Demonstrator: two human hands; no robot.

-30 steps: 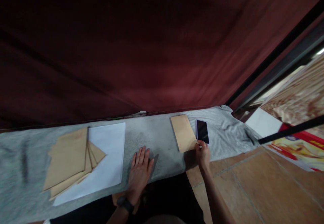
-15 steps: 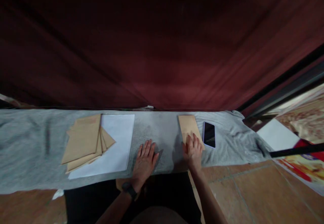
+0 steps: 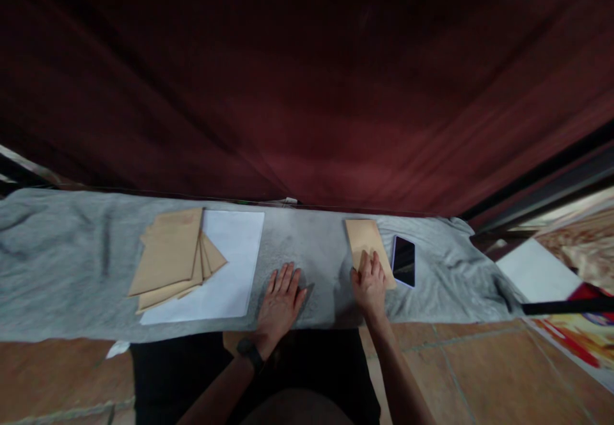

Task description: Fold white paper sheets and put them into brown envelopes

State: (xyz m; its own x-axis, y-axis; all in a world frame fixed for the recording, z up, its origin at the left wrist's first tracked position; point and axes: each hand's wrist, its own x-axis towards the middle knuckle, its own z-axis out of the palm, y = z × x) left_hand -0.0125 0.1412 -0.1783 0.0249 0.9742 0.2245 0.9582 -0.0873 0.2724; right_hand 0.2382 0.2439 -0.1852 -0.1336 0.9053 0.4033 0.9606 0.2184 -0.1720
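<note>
My left hand (image 3: 279, 303) lies flat on the grey cloth (image 3: 311, 246), fingers stretched out, holding nothing. On the right, my right hand (image 3: 370, 287) rests with its fingers spread over the lower part of a narrow brown paper envelope (image 3: 363, 236). The envelope lies flat and tilted slightly. Just right of it is a phone (image 3: 403, 261) with a dark screen and a purple edge. To the left, several larger brown envelopes (image 3: 167, 249) are fanned in a pile, partly covering white paper (image 3: 236, 258).
A dark red fabric wall (image 3: 307, 124) rises behind the cloth-covered surface. At the right stand a dark metal bar (image 3: 566, 306), a white sheet (image 3: 537, 270) and a colourful printed package (image 3: 580, 335). Brown floor tiles (image 3: 480, 361) show below.
The view has shifted and turned slightly. My right hand still touches the narrow envelope, its fingers a little closer together. My left hand stays flat on the cloth.
</note>
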